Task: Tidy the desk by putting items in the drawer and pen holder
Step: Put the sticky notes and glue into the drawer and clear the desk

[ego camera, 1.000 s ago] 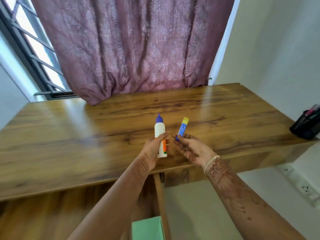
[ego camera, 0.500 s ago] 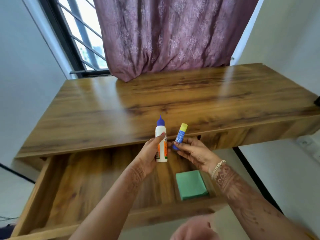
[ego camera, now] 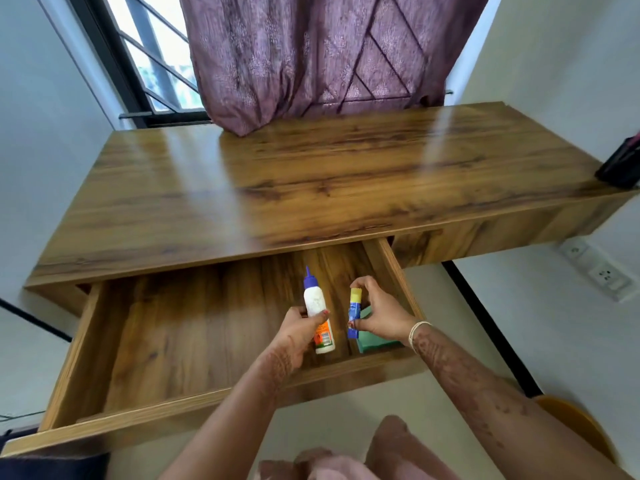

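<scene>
The wooden drawer [ego camera: 83, 355] under the desk top stands pulled out. My left hand [ego camera: 298, 329] grips a white glue bottle [ego camera: 314, 301] with a blue nozzle and orange label, held low inside the drawer near its right end. My right hand [ego camera: 379, 311] holds a blue glue stick [ego camera: 354, 311] with a yellow cap, just right of the bottle. A green pad [ego camera: 372, 342] lies in the drawer's right front corner, mostly hidden under my right hand. The black pen holder [ego camera: 621, 164] sits at the desk's far right edge.
The wooden desk top [ego camera: 311, 181] reaches back to a purple curtain [ego camera: 311, 53] and a window. White wall sockets [ego camera: 602, 275] are at the right. The drawer's left part shows bare wood. Pink cloth on my lap shows at the bottom.
Both hands have come down from above the desk top into the open drawer, carrying the glue bottle and glue stick. The camera has tilted down, showing the whole drawer.
</scene>
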Demonstrator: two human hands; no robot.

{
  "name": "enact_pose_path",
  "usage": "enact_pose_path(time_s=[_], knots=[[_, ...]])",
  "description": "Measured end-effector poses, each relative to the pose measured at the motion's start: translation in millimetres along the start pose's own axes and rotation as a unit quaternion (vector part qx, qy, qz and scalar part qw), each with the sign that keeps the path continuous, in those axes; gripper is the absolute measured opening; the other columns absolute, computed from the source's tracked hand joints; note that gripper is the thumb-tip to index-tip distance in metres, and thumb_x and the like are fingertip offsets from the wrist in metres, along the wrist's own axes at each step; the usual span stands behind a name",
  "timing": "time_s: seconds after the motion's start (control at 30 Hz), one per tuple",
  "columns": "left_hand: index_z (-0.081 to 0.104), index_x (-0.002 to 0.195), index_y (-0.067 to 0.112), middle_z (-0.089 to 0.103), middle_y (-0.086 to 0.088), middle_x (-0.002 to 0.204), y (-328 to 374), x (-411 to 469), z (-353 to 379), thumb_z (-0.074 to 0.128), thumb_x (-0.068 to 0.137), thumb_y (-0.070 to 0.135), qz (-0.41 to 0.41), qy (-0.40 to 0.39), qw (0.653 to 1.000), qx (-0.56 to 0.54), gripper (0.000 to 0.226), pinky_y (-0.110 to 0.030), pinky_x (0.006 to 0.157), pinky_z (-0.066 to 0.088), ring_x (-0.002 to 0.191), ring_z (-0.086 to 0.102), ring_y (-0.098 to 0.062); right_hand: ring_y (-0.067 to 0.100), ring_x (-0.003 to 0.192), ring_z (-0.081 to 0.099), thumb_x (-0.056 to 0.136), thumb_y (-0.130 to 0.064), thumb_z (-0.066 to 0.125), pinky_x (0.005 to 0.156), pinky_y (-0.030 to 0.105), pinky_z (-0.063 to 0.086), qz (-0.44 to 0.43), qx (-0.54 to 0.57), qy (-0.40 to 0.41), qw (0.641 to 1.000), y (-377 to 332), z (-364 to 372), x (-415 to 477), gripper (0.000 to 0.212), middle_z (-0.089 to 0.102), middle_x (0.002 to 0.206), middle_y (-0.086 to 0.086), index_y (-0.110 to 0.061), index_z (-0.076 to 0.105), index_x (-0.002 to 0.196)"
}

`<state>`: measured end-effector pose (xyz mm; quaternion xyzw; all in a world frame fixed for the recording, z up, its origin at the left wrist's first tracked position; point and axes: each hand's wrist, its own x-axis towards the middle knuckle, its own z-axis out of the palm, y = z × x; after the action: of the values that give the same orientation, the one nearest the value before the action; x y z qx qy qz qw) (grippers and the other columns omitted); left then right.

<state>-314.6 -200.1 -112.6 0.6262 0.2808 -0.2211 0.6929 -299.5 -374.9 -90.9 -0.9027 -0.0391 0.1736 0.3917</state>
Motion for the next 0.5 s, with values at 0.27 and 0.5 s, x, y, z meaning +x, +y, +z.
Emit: enact_pose_path(time_s=[0.27,0.5], knots=[[0.045,0.123,0.011,0.062,-0.011,0.111,-11,15,6,0.074,0.082,0.024,-0.025,0.048,0.991,0.123,0.052,-0.044,0.091,0.054,0.098,0.064,-0.024,0.016,0.099,0.061,0.078,-0.012,0.075,0.079,0.026,0.050,-0.006,-0.096,-0.004,0.995,14,11,10,0.032,0.065,0.108,-0.002,-0.023,0.058,0.103],[0.050,0.115,0.014,0.064,-0.008,0.105,-17,21,12,0.078,0.078,0.034,-0.019,0.093,0.974,0.203,0.051,-0.043,0.087,0.056,0.093,0.064,-0.022,0.017,0.091,0.064,0.082,-0.020,0.071,0.076,0.027,0.050,-0.010,-0.124,0.001,0.992,19,18,18,0.025,0.069,0.103,0.001,-0.021,0.064,0.106]])
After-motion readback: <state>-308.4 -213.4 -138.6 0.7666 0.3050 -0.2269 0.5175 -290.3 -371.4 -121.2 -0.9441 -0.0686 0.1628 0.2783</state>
